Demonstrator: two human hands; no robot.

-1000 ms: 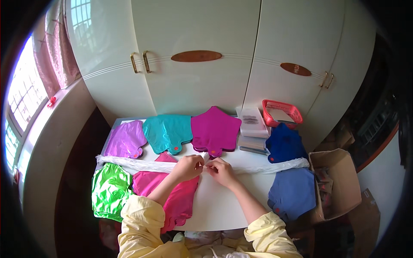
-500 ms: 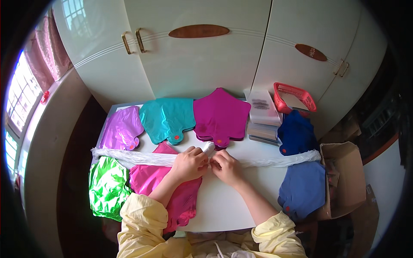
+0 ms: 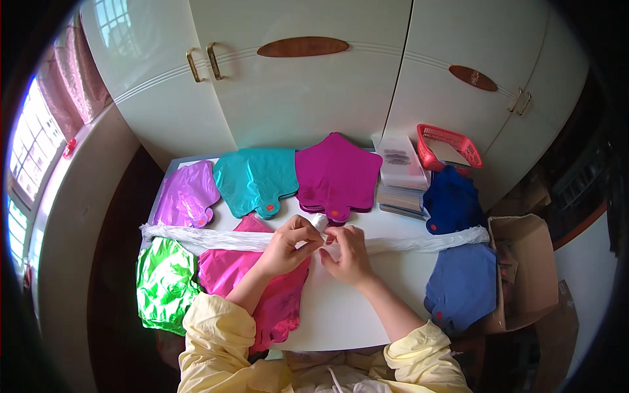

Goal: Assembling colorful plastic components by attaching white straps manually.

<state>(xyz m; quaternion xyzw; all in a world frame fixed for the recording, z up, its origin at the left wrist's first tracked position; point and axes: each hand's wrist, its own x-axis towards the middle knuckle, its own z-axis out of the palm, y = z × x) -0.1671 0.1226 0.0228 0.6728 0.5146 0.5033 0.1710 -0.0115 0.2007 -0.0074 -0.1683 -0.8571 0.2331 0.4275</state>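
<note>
A long white plastic strip (image 3: 209,237) lies across the white table (image 3: 341,314) from left to right. My left hand (image 3: 288,245) and my right hand (image 3: 346,252) meet at its middle and pinch a bunched part of it, lifted a little off the table. Flat foil balloons lie around: a magenta star (image 3: 337,173) just behind my hands, a teal one (image 3: 252,178), a lilac one (image 3: 187,196), a pink one (image 3: 226,272) under my left forearm, a green one (image 3: 164,278) at the left edge.
Two blue balloons (image 3: 462,281) lie at the right edge. A stack of flat packs (image 3: 400,173) and a red basket (image 3: 449,145) sit at the back right. An open cardboard box (image 3: 524,268) stands right of the table. White cupboard doors (image 3: 301,85) rise behind.
My hands stay together at the strip's middle; the bunched white part now stands up slightly between my fingers. The camera view has tilted a little.
</note>
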